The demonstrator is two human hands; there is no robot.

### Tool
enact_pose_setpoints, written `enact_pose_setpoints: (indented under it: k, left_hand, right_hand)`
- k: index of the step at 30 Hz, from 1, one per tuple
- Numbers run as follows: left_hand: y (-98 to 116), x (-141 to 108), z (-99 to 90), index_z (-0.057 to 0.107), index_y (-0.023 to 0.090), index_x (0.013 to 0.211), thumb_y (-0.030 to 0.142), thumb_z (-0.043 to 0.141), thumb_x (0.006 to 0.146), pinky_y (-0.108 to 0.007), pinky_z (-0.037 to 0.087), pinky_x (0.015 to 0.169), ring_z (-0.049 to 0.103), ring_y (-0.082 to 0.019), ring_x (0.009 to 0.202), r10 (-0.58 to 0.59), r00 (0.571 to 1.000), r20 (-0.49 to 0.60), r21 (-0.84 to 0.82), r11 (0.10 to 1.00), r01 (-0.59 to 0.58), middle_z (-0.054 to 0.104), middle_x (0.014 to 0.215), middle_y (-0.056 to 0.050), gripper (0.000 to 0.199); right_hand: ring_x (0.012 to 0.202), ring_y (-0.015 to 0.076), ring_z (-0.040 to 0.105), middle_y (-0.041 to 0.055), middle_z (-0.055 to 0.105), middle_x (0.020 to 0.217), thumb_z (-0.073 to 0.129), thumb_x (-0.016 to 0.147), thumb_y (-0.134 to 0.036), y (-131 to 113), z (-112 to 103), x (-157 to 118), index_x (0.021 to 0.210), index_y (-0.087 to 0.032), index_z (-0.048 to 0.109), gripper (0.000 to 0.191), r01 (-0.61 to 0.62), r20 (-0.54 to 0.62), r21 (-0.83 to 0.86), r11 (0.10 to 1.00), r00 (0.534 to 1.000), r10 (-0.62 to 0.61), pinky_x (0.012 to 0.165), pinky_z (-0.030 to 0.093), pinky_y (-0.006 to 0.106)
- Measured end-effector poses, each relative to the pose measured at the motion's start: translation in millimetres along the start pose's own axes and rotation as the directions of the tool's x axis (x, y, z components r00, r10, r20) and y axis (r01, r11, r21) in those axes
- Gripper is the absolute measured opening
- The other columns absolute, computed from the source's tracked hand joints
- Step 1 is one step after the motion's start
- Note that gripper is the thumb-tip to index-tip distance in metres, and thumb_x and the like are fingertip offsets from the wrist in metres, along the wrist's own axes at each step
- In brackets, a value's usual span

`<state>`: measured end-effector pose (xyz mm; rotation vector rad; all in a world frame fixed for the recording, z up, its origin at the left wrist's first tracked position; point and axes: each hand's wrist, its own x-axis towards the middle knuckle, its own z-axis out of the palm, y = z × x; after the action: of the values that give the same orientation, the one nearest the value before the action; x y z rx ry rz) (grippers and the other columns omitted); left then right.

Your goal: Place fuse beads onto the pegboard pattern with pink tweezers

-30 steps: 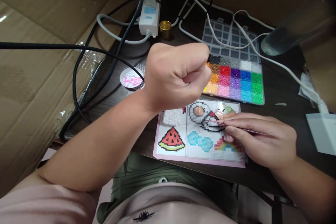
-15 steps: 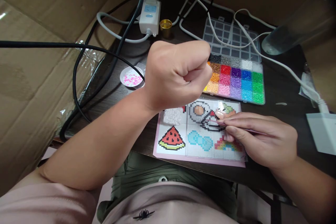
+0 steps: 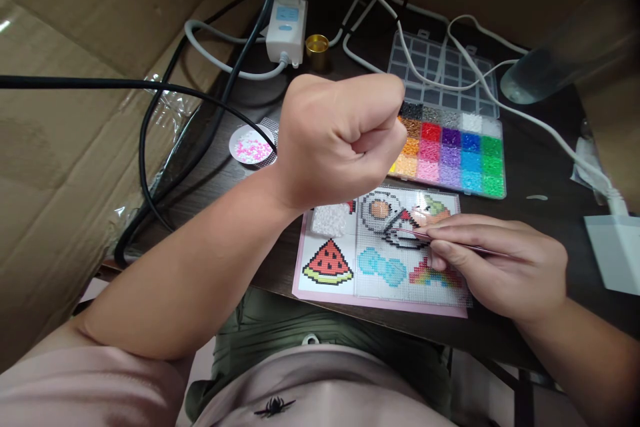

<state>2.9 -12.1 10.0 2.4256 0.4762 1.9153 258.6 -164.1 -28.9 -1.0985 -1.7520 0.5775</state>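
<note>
My left hand (image 3: 343,140) is raised as a closed fist above the table, in front of the bead box, with nothing showing in it. My right hand (image 3: 505,260) pinches pink tweezers (image 3: 424,235), whose tips point left over a clear pegboard (image 3: 345,297). The tips are at a half-filled figure with a black outline and a red patch (image 3: 404,230); whether they grip a bead is too small to tell. Under the pegboard lies a pattern sheet with a watermelon slice (image 3: 328,263), a blue bow (image 3: 383,267) and a rainbow (image 3: 434,273). A heap of white beads (image 3: 330,220) sits at its upper left.
A compartment box of coloured beads (image 3: 450,153) stands behind the pegboard, lid open. A white dish (image 3: 250,145) holds pink and white beads. Further back are a power strip (image 3: 286,33), a gold cup (image 3: 317,47) and a clear cylinder (image 3: 530,83). Cables (image 3: 175,87) cross the left side.
Both hands keep almost the same pose, and the tweezers stay over the same figure. The view has shifted very slightly.
</note>
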Motion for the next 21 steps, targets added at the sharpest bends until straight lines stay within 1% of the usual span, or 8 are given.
enact_pose_setpoints:
  k: [4,8,10,13,15,17,19,21]
  left_hand:
    - [-3,0,-0.1,0.026,0.025,0.081,-0.004,0.069,0.104,-0.026,0.038,0.054,0.047,-0.004,0.054,0.004,1.0,-0.001,-0.008,1.0,-0.004,0.032,0.066,0.006,0.057]
    - [1,1,-0.1,0.024,0.025,0.082,-0.007,0.069,0.103,-0.026,0.036,0.053,0.044,-0.003,0.054,-0.001,1.0,-0.003,-0.007,1.0,0.001,0.03,0.066,0.007,0.058]
    - [2,1,-0.2,0.024,0.025,0.082,-0.01,0.069,0.1,-0.026,0.036,0.053,0.045,-0.003,0.055,-0.03,1.0,-0.003,0.004,1.0,0.03,0.031,0.067,0.007,0.06]
    - [-1,2,0.5,0.025,0.025,0.082,-0.009,0.069,0.1,-0.026,0.038,0.054,0.047,-0.003,0.055,-0.003,1.0,0.006,-0.003,1.0,0.003,0.034,0.067,0.007,0.058]
    - [-5,2,1.5,0.027,0.025,0.082,-0.005,0.07,0.103,-0.026,0.037,0.053,0.047,-0.003,0.054,0.041,0.999,0.001,-0.012,0.999,-0.041,0.035,0.065,0.007,0.056]
    - [-8,1,2.2,0.028,0.025,0.081,-0.003,0.07,0.105,-0.026,0.036,0.051,0.045,-0.004,0.053,0.054,0.998,-0.02,-0.008,0.999,-0.054,0.034,0.064,0.006,0.056]
    - [-8,0,1.9,0.029,0.025,0.081,-0.003,0.072,0.104,-0.026,0.038,0.051,0.045,-0.004,0.053,0.047,0.999,-0.016,-0.006,0.999,-0.047,0.033,0.064,0.007,0.057]
    - [-5,0,0.7,0.028,0.025,0.08,-0.006,0.073,0.101,-0.025,0.042,0.054,0.048,-0.004,0.055,0.019,1.0,0.007,-0.002,1.0,-0.019,0.036,0.065,0.007,0.058]
  right_hand:
    - [0.064,0.0238,0.089,-0.0004,0.089,0.074,0.092,0.111,-0.017,0,0,-1,0.116,-0.031,0.102,0.018,0.014,0.013,-0.001,1.0,1.0,-0.014,0.082,0.088,0.043]
    - [0.064,0.0233,0.089,-0.0014,0.088,0.074,0.09,0.111,-0.013,0,-1,-1,0.119,-0.032,0.102,0.023,0.015,0.028,-0.003,1.0,0.999,-0.015,0.081,0.087,0.042]
    - [0.064,0.0225,0.088,-0.0018,0.088,0.074,0.09,0.111,-0.013,-1,-1,0,0.121,-0.032,0.102,0.024,0.012,0.031,0.001,1.0,0.999,-0.012,0.08,0.086,0.04]
    - [0.065,0.0234,0.09,-0.0022,0.087,0.072,0.091,0.111,-0.013,-2,-1,1,0.121,-0.032,0.102,0.024,0.011,0.03,0.013,1.0,0.999,-0.012,0.079,0.086,0.04]
    - [0.065,0.024,0.09,-0.0021,0.086,0.071,0.092,0.11,-0.014,-2,0,1,0.12,-0.033,0.102,0.023,0.005,0.024,0.017,1.0,1.0,-0.006,0.081,0.087,0.041]
    - [0.064,0.024,0.089,-0.0021,0.086,0.071,0.092,0.111,-0.014,-2,0,1,0.12,-0.032,0.102,0.023,0.0,0.019,0.019,1.0,1.0,0.0,0.084,0.088,0.043]
    - [0.065,0.0233,0.089,-0.0022,0.087,0.072,0.091,0.111,-0.014,-3,0,1,0.12,-0.032,0.102,0.023,0.005,0.024,0.024,1.0,1.0,-0.005,0.087,0.088,0.043]
    - [0.066,0.0223,0.09,-0.0024,0.088,0.074,0.09,0.111,-0.011,-3,-1,1,0.121,-0.032,0.102,0.026,0.009,0.035,0.025,1.0,0.999,-0.01,0.09,0.088,0.042]
